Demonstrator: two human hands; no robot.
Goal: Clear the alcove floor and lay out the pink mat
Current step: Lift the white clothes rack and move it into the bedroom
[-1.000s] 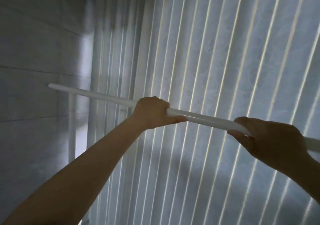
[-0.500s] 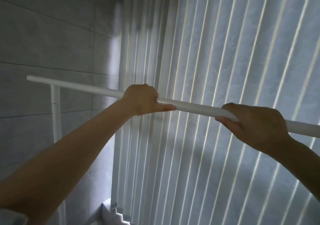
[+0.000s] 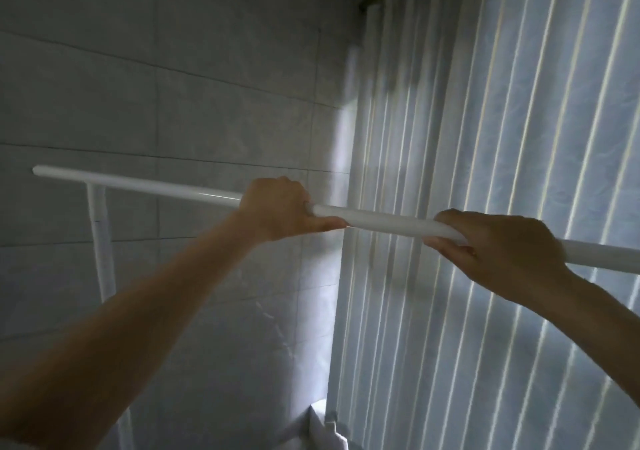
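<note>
- White rack rail [image 3: 388, 223] runs left to right, sloping down rightward, before the vertical blinds [image 3: 502, 172]
- Left hand [image 3: 277, 207] and right hand [image 3: 498, 242] each wrap it, fingers curled round

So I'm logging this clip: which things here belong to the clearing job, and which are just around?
Job:
white rack rail, gripped by left hand and right hand
rack upright

Just around:
vertical blinds
tiled wall
white item at bottom edge
</note>
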